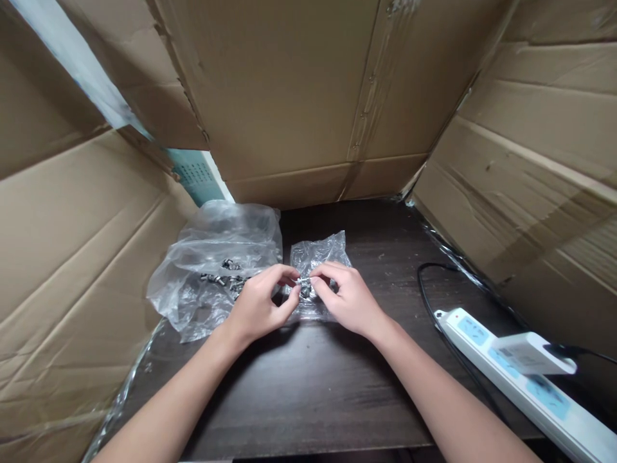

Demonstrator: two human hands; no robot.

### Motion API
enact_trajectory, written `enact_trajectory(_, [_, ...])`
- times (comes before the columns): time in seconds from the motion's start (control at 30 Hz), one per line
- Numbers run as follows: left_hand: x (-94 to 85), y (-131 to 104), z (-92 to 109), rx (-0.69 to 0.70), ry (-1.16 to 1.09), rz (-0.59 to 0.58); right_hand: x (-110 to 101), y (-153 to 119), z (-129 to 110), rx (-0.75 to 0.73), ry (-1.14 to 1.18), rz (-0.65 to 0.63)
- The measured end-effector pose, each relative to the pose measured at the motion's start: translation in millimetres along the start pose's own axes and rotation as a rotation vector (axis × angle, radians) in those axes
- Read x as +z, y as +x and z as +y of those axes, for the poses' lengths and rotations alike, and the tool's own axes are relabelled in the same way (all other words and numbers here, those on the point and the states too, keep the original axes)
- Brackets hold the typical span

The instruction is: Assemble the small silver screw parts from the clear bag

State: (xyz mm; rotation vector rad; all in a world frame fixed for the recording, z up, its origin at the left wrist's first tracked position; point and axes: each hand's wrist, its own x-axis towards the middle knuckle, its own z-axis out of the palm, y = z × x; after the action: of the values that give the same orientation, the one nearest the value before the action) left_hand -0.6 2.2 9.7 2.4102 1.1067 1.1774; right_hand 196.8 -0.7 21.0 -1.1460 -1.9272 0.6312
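Between my fingertips is a small, shiny metal screw-like part (pixel 303 280), lying roughly level; its exact kind is too small to tell. My left hand (pixel 265 299) pinches its left end with thumb and fingers. At the other end, my right hand (pixel 344 294) closes thumb and forefinger on it. Just below and behind the fingertips lies a small clear plastic bag (pixel 318 251) with a few metal pieces showing in it. To the left spreads a larger clear plastic bag (pixel 180 267), holding several dark and silvery metal fittings (pixel 231 265), partly covered by my left hand.
A dark wooden table (pixel 308 386) carries everything. Cardboard walls (pixel 289 83) enclose it at the back and both sides. On the right lies a white power strip (pixel 511 386) with a white adapter (pixel 535 352) plugged in and a black cable (pixel 424 289) beside it.
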Motion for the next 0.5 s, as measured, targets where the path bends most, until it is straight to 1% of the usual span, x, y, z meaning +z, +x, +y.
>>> enact_trajectory(0.5, [2.0, 0.5, -2.7, 0.03, 0.01, -0.001, 1.0, -0.3, 0.2, -0.011, -0.02, -0.006])
